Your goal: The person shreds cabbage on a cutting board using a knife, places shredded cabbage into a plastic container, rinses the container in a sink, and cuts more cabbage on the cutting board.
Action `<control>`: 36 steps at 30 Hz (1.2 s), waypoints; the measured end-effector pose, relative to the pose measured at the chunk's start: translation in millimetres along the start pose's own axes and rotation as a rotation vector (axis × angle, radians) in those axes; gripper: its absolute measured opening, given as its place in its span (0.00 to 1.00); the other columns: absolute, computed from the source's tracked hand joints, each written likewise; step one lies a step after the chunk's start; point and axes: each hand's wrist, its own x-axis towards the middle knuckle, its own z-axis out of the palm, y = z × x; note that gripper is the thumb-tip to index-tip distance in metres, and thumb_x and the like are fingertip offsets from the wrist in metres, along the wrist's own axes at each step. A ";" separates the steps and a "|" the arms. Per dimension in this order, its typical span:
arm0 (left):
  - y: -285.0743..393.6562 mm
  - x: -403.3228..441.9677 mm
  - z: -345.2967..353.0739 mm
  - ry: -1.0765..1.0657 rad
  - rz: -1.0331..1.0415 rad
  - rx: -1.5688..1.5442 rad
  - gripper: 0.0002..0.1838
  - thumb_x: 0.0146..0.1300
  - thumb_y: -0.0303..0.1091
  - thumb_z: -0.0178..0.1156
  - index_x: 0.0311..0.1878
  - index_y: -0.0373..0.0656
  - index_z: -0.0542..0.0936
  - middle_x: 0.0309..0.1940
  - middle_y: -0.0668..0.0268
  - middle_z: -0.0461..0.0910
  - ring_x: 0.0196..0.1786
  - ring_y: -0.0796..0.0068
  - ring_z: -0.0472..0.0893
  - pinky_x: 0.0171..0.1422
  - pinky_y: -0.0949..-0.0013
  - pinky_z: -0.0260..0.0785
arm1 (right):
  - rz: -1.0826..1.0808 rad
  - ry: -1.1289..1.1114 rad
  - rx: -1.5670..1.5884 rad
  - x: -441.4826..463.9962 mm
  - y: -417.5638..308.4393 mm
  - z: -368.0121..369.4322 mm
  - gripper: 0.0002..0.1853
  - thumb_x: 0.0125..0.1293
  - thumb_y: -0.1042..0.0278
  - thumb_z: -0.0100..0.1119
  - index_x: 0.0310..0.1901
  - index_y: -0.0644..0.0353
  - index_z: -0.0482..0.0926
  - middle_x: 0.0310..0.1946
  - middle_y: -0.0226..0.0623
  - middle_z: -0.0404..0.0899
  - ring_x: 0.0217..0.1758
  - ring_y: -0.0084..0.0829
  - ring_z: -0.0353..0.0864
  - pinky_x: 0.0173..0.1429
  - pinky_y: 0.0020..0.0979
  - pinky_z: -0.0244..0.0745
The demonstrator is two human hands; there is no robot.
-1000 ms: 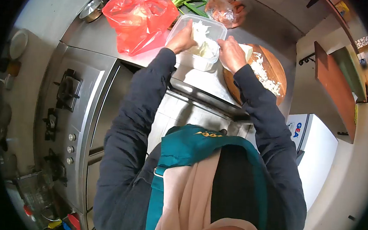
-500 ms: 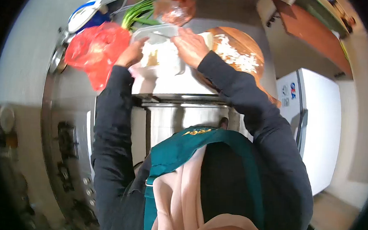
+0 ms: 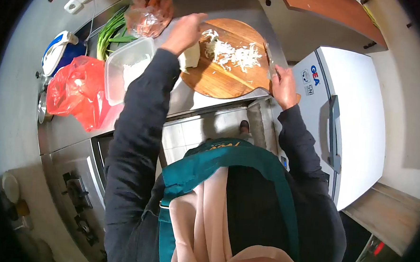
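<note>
A round wooden cutting board point(image 3: 217, 84) lies on the counter with shredded white cabbage point(image 3: 235, 55) on it. At its left side rests a pale cabbage chunk point(image 3: 190, 56). Just above that chunk is my left hand point(image 3: 183, 33), its fingers curled by the board's far left edge; what they hold, if anything, is hidden. My right hand point(image 3: 284, 87) is closed around the board's handle at the right. A thin shiny thing point(image 3: 271, 67) shows beside those fingers, too unclear to name. A clear plastic container point(image 3: 113, 71) with white contents stands to the left, partly behind my left sleeve.
Left of the container is a red plastic bag point(image 3: 79, 91), with a blue-and-white appliance point(image 3: 59, 54) behind it. Green onions point(image 3: 111, 35) and a clear bag of orange food point(image 3: 149, 14) lie at the back. A white fridge point(image 3: 357, 124) stands right of the counter.
Both hands have left the container. My right hand has moved right to the board's handle, and my left hand to the board's far left edge. The view has shifted right.
</note>
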 end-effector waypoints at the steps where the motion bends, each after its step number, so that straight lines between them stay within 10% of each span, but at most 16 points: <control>1: 0.4 17.6 22.9 -0.071 -0.017 0.020 0.20 0.53 0.22 0.54 0.53 0.39 0.77 0.45 0.46 0.79 0.50 0.53 0.79 0.54 0.56 0.71 | -0.021 0.026 -0.002 -2.6 7.4 5.5 0.19 0.57 0.76 0.52 0.51 0.68 0.75 0.38 0.53 0.72 0.44 0.49 0.74 0.50 0.40 0.69; 6: -21.7 62.5 102.7 -0.385 -0.128 0.244 0.13 0.58 0.27 0.53 0.45 0.34 0.79 0.45 0.45 0.78 0.52 0.51 0.78 0.55 0.54 0.71 | -0.040 0.003 -0.116 -2.3 21.2 36.2 0.20 0.52 0.79 0.52 0.50 0.68 0.75 0.36 0.52 0.70 0.45 0.51 0.72 0.50 0.45 0.69; 10: -32.5 61.8 123.7 -0.366 -0.191 0.313 0.16 0.59 0.26 0.49 0.51 0.32 0.73 0.49 0.44 0.76 0.53 0.47 0.76 0.56 0.54 0.69 | -0.526 0.237 -0.183 -9.6 16.4 63.0 0.18 0.53 0.80 0.52 0.48 0.68 0.74 0.38 0.49 0.69 0.45 0.51 0.73 0.49 0.46 0.71; 13: -33.2 53.5 139.5 -0.370 -0.134 0.307 0.19 0.60 0.28 0.49 0.56 0.34 0.70 0.54 0.45 0.73 0.54 0.49 0.76 0.56 0.55 0.70 | -0.149 -0.089 0.037 -5.6 -24.1 43.9 0.16 0.54 0.79 0.52 0.47 0.66 0.74 0.38 0.48 0.70 0.44 0.48 0.73 0.47 0.42 0.72; 16: -26.5 26.4 148.6 -0.338 0.096 0.176 0.27 0.53 0.26 0.57 0.60 0.39 0.68 0.55 0.47 0.72 0.58 0.49 0.73 0.59 0.54 0.67 | -0.124 -0.102 0.020 1.3 -2.8 35.0 0.15 0.56 0.78 0.51 0.47 0.66 0.74 0.37 0.47 0.70 0.43 0.46 0.73 0.45 0.41 0.72; 18: -2.3 19.4 126.7 -0.495 -0.191 0.095 0.33 0.48 0.24 0.61 0.62 0.41 0.67 0.56 0.47 0.71 0.58 0.49 0.73 0.58 0.55 0.68 | -0.196 -0.097 -0.055 8.5 7.3 17.6 0.15 0.57 0.78 0.49 0.47 0.66 0.74 0.37 0.46 0.70 0.41 0.45 0.73 0.43 0.41 0.71; 27: 17.1 3.3 84.9 -0.697 -0.165 0.110 0.38 0.48 0.25 0.63 0.65 0.41 0.61 0.62 0.37 0.62 0.56 0.44 0.74 0.56 0.58 0.71 | -0.121 -0.223 0.053 -6.8 2.4 37.8 0.13 0.59 0.76 0.49 0.47 0.66 0.73 0.38 0.50 0.69 0.43 0.52 0.73 0.43 0.46 0.72; 36: 31.6 -25.8 138.7 -0.299 -0.311 -0.243 0.49 0.38 0.31 0.75 0.65 0.35 0.61 0.57 0.44 0.69 0.60 0.50 0.70 0.64 0.63 0.64 | -0.054 -0.245 0.266 -1.9 -27.5 56.0 0.17 0.58 0.76 0.52 0.50 0.68 0.74 0.35 0.48 0.70 0.38 0.44 0.73 0.42 0.39 0.69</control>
